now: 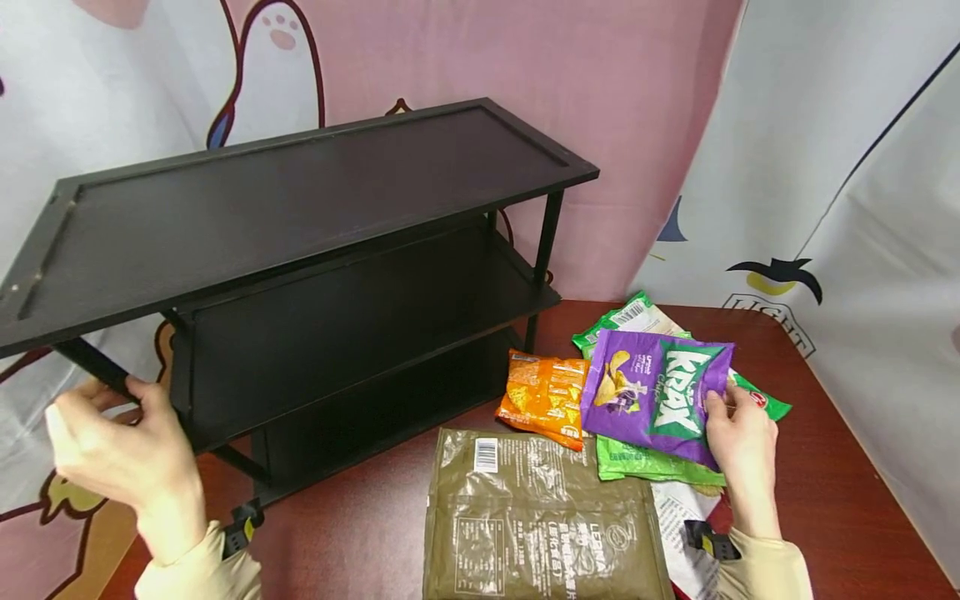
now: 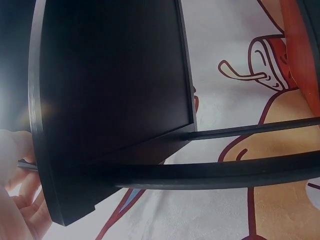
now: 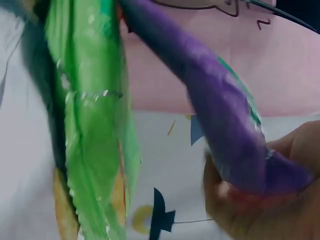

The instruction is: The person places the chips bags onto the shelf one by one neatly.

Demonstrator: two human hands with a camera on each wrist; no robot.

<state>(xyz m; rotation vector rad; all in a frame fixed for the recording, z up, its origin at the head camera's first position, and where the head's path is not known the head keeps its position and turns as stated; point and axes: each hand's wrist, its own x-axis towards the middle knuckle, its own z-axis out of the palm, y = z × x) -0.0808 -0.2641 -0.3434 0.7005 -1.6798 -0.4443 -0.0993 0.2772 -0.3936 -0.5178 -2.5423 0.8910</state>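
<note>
My right hand (image 1: pixel 742 442) pinches one end of a purple KRAX chips bag (image 1: pixel 652 396), lifted above green snack bags (image 1: pixel 637 462). In the right wrist view the purple bag (image 3: pixel 215 105) hangs apart from a green bag (image 3: pixel 95 125). My left hand (image 1: pixel 131 450) grips a front post (image 1: pixel 93 362) of the black three-tier shelf (image 1: pixel 322 192), just under its top board. In the left wrist view the fingers (image 2: pixel 25 195) curl round that post beside a black board (image 2: pixel 115 75).
Left of the green bags lies an orange chips bag (image 1: pixel 543 396). A large olive-brown packet (image 1: pixel 547 517) sits at the front of the reddish-brown table (image 1: pixel 840 467), partly beside a white printed package (image 1: pixel 682 533). A printed cloth (image 1: pixel 600 100) hangs behind the shelf.
</note>
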